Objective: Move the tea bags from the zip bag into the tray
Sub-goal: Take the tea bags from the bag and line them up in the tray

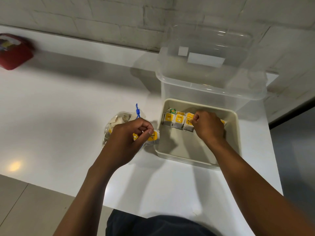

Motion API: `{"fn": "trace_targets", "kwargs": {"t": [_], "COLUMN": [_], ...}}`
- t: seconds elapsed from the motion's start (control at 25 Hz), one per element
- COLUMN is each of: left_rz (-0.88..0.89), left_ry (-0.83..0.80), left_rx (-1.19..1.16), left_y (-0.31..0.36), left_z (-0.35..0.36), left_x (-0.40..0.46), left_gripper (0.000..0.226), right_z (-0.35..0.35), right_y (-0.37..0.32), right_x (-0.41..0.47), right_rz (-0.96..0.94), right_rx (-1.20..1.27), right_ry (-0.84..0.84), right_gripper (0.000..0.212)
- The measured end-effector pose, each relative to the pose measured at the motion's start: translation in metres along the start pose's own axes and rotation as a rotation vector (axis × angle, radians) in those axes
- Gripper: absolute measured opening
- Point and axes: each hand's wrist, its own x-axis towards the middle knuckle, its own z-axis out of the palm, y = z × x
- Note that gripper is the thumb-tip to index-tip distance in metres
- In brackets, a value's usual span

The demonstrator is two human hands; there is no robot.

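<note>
Dark garment [153,225] — lower edge of view, cut off by the frame; belongs to the person standing at the counter.

White counter [59,133] — bears everything below.

Left hand [126,140] — fingers curled, thumb and forefinger pinching a yellow-labelled tea bag [152,136] just outside the tray's left wall, over the mouth of the zip bag.

Zip bag [115,122] — clear, crumpled, lying just left of the tray, with a blue closure strip [137,111] standing up from it. More bags show inside; the count cannot be made out, as the hand covers much of it.

Tray [187,152] — cream, square, near half bare. A row of tea bags [177,120] stands along its far wall, one with a green label [172,110] at the back.

Right hand [209,126] — inside the tray, fingers curled tight on the right end of the row. Whether it pinches a bag or only presses the row upright cannot be told; the bags beneath it are hidden.

Clear plastic container [209,79] — tall, directly behind the tray, seemingly touching it; two pale labels on it, unreadable.

Red object [14,51] — far left, well apart, blurred beyond identification.

Risks, as judged: the standing row may topple when the right hand lifts away; the pinched bag's string or tag may snag on the zip bag and drag it along the counter.
</note>
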Motion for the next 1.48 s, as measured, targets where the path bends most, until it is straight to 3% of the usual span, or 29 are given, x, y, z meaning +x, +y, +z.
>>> {"fn": "trace_targets", "kwargs": {"t": [0.4, 0.48, 0.6, 0.68, 0.8, 0.92, 1.2, 1.36, 1.48], "left_rz": [0.054, 0.123, 0.162, 0.141, 0.154, 0.17, 0.213, 0.26, 0.296], "left_ry": [0.018, 0.032, 0.014, -0.047, -0.114, -0.129, -0.159, -0.096, -0.071], "left_rx": [0.055, 0.089, 0.029, -0.042, -0.05, 0.012, 0.137, 0.126, 0.136], "left_y": [0.007, 0.017, 0.035, 0.044, 0.048, 0.041, 0.021, 0.018, 0.014], "left_z": [-0.001, 0.001, 0.016, 0.033, 0.059, 0.077, 0.068, 0.056, 0.051], "left_x": [0.004, 0.011, 0.029, 0.041, 0.054, 0.059, 0.046, 0.029, 0.023], "left_gripper": [0.008, 0.006, 0.003, 0.005, 0.008, 0.014, 0.005, 0.003, 0.004], "right_z": [-0.024, -0.042, -0.075, -0.084, -0.079, -0.064, -0.028, -0.014, -0.01], "right_y": [-0.008, -0.011, -0.015, -0.01, 0.002, 0.019, 0.039, 0.036, 0.035], "right_x": [-0.012, -0.027, -0.062, -0.079, -0.079, -0.065, -0.036, -0.021, -0.012], "right_rz": [0.026, -0.062, -0.194, -0.279, -0.227, -0.133, 0.123, 0.189, 0.163], "right_rx": [0.068, 0.347, 0.865, 0.934, 0.918, 0.741, 0.481, 0.478, 0.379], "right_ry": [0.029, 0.016, -0.309, -0.429, -0.308, -0.182, -0.25, -0.204, -0.156], "right_gripper": [0.019, 0.014, 0.016, 0.024, 0.011, 0.005, 0.007, 0.019, 0.015]}}
